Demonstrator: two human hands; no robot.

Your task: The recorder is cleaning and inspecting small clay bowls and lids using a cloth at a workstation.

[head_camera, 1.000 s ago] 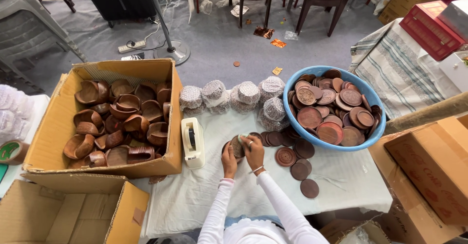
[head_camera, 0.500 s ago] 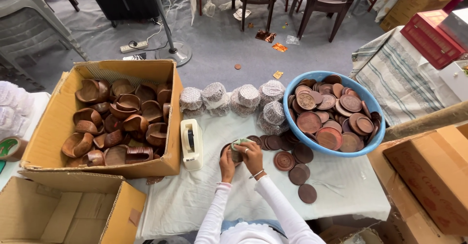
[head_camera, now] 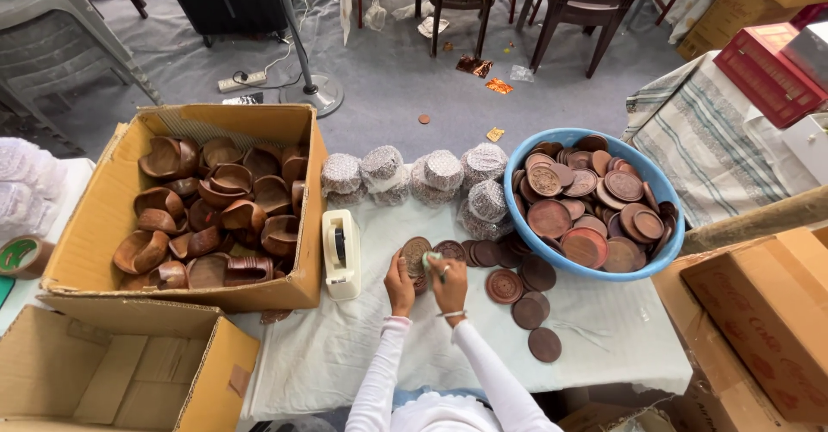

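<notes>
My left hand (head_camera: 398, 284) and my right hand (head_camera: 449, 280) are close together over the white cloth (head_camera: 345, 346), both gripping a round brown wooden disc (head_camera: 417, 254) held tilted. Between the fingers of my right hand a small pale green bit shows. More brown discs (head_camera: 509, 285) lie loose on the cloth just right of my hands. A white tape dispenser (head_camera: 341, 253) stands just left of my left hand.
A blue basin (head_camera: 595, 264) full of brown discs sits at the right. A cardboard box (head_camera: 103, 216) of wooden bowls sits at the left, an open box (head_camera: 129, 372) below it. Several wrapped bundles (head_camera: 414, 173) line the table's far edge. Cartons (head_camera: 759, 311) stand right.
My hands stay in the same spot on the cloth; the disc between them has been turned slightly, and the view has shifted a little.
</notes>
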